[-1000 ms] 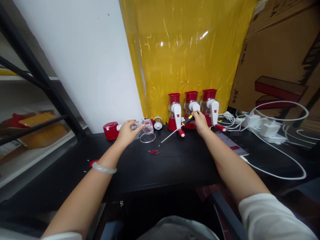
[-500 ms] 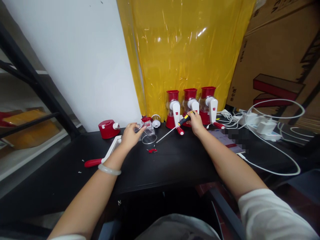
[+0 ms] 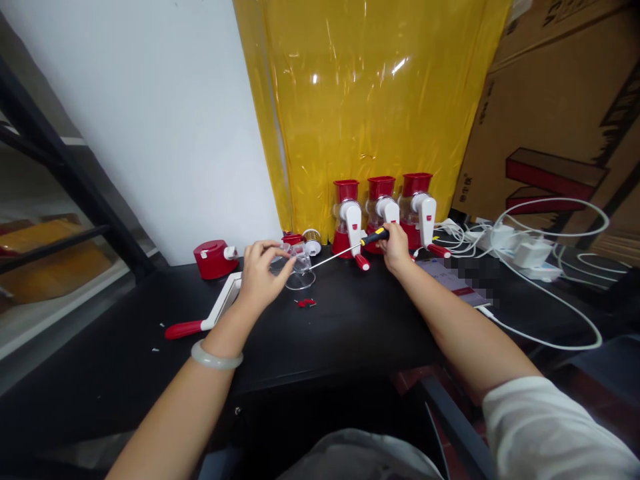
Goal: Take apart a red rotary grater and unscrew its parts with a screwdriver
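My left hand (image 3: 264, 275) has its thumb and bent fingers on the left side of a clear plastic housing (image 3: 301, 259), which lies on the table with its round rim toward me. In my right hand (image 3: 397, 248) is a screwdriver (image 3: 374, 236) with a black and yellow handle. Its long shaft points left and its tip is at the housing; whether it touches is too small to tell. Just in front lie small red pieces (image 3: 306, 303). A white crank with a red grip (image 3: 186, 329) rests by my left wrist, partly behind the hand.
Three red and white rotary graters (image 3: 347, 213) stand at the back by a yellow plastic sheet. A red part (image 3: 214, 260) sits at the left, a white drum (image 3: 312, 243) behind the housing. On the right are a flat tablet-like device (image 3: 450, 280), white cables (image 3: 590, 327) and a cardboard box (image 3: 545, 113).
The screwdriver's shaft has swung up and nearer level, its tip going from above the table to the housing. My left hand and the housing have shifted slightly.
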Action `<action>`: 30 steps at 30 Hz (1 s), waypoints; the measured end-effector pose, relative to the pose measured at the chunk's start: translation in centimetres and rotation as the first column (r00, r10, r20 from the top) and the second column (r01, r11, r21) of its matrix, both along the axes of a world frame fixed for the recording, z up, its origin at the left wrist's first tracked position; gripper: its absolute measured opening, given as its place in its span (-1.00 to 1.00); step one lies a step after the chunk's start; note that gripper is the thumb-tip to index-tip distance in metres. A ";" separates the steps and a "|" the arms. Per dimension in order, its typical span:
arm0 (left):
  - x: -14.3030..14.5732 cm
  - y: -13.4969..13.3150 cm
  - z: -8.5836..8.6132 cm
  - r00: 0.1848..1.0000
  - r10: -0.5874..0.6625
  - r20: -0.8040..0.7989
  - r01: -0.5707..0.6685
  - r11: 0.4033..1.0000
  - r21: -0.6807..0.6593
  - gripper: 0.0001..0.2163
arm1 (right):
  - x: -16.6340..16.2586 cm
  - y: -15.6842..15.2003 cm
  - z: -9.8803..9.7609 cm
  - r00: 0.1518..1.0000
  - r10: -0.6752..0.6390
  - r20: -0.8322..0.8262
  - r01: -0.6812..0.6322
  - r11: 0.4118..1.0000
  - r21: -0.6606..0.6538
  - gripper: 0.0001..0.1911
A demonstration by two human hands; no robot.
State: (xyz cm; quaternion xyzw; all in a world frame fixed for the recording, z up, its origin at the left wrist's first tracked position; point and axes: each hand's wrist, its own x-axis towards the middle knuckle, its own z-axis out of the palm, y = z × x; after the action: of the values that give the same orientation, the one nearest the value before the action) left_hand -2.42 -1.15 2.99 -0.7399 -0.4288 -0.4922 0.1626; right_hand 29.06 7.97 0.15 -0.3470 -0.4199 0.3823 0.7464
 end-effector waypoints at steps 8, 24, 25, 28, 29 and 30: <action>0.4 -0.3 -0.9 0.983 -0.081 -0.166 0.040 0.970 -0.240 -0.76 | -0.1 0.0 0.4 0.993 -0.029 -0.111 0.030 0.999 0.011 -0.69; -0.5 0.9 -1.5 0.967 -0.243 -0.074 0.207 0.923 -0.325 -0.81 | -0.5 -0.6 0.7 0.990 -0.034 -0.140 0.035 0.999 0.002 -0.74; -0.6 1.0 -1.5 0.967 -0.242 -0.072 0.205 0.918 -0.340 -0.81 | -0.5 -0.6 0.7 0.990 -0.041 -0.136 0.041 0.999 0.000 -0.75; -0.8 1.1 -1.6 0.969 -0.236 -0.076 0.189 0.902 -0.388 -0.82 | -0.6 -0.5 0.7 0.988 -0.056 -0.146 0.056 0.998 -0.007 -0.78; -0.8 1.1 -1.6 0.969 -0.232 -0.082 0.181 0.898 -0.402 -0.83 | -0.6 -0.5 0.7 0.986 -0.064 -0.152 0.064 0.998 -0.006 -0.79; -0.8 1.1 -1.6 0.970 -0.227 -0.089 0.172 0.894 -0.414 -0.83 | -0.5 -0.4 0.7 0.985 -0.076 -0.156 0.077 0.997 -0.005 -0.80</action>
State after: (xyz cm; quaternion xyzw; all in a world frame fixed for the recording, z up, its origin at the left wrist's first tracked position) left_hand -3.25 -0.04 1.37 -0.8291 -0.4306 -0.3563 -0.0162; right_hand 28.54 7.53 0.82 -0.3314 -0.3465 0.3793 0.7913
